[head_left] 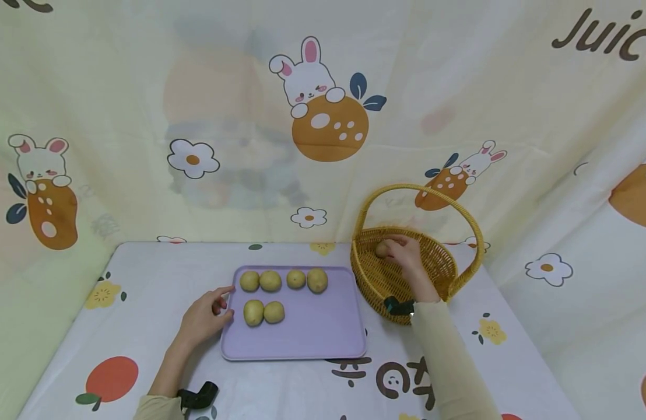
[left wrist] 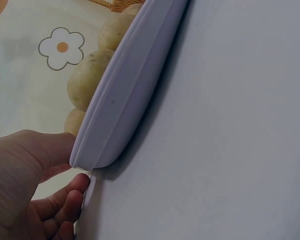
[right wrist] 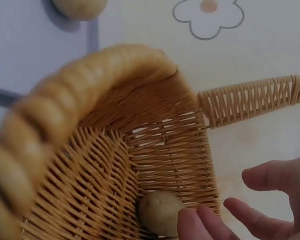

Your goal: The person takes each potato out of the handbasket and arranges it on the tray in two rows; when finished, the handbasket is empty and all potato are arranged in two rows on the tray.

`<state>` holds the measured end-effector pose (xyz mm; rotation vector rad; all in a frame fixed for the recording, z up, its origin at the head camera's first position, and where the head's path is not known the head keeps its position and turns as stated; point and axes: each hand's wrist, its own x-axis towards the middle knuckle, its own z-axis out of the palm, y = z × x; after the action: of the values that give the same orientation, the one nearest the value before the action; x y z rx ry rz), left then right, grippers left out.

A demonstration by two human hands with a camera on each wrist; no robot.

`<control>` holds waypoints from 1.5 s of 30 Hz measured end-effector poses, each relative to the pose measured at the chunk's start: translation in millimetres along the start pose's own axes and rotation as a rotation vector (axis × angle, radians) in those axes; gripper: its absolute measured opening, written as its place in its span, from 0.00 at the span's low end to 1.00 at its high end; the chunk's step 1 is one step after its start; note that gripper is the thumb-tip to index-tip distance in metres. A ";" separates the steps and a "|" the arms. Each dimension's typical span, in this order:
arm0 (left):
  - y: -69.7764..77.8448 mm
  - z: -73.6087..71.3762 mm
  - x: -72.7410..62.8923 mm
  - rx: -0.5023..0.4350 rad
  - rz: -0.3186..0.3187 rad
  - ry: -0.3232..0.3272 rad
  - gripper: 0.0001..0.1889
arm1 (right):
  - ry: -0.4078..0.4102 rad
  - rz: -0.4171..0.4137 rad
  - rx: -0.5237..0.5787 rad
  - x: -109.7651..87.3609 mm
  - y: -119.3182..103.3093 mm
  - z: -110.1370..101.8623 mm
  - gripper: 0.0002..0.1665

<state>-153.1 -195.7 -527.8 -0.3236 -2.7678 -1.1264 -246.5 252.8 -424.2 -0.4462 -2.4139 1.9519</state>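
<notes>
In the head view, several potatoes (head_left: 253, 312) sit in two rows on a lilac tray (head_left: 323, 335). My left hand (head_left: 204, 315) is at the tray's left edge, with thumb and a fingertip against the rim; the left wrist view shows this hand (left wrist: 35, 175) beside the tray's corner, not wrapped round it. My right hand (head_left: 405, 256) reaches down into a wicker basket (head_left: 443, 256). One potato (right wrist: 159, 212) lies inside against the basket wall. In the right wrist view the right hand's fingers (right wrist: 192, 227) overlap that potato's edge, the thumb standing away from it.
The basket's tall arched handle (head_left: 475, 233) rises over its opening, close to the right forearm. The basket stands just right of the tray. A patterned cloth (head_left: 144, 326) covers the table, and a printed curtain (head_left: 239, 192) hangs behind.
</notes>
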 end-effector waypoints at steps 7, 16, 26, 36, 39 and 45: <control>1.1 -2.7 0.9 -0.002 -0.024 -0.008 0.28 | -0.029 0.061 -0.032 7.5 6.4 -1.0 0.33; 4.1 -3.3 2.4 -0.010 -0.040 -0.026 0.28 | -0.123 0.155 0.077 11.1 7.5 -2.4 0.38; 2.4 -1.5 2.4 -0.001 -0.042 -0.029 0.28 | -0.153 0.247 0.137 19.6 15.6 -5.0 0.42; 4.8 -3.8 2.2 -0.005 -0.051 -0.033 0.27 | -0.204 0.250 0.121 21.3 19.7 -4.0 0.34; 3.9 -3.5 2.3 -0.010 -0.043 -0.024 0.27 | -0.211 0.230 0.085 19.0 17.9 -0.1 0.34; 1.2 -1.7 1.5 0.000 -0.038 -0.023 0.28 | -0.192 0.227 0.099 16.0 21.0 8.6 0.37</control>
<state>-154.2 -195.8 -525.5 -0.2877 -2.8056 -1.1383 -258.9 252.0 -449.0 -0.5781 -2.4575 2.2945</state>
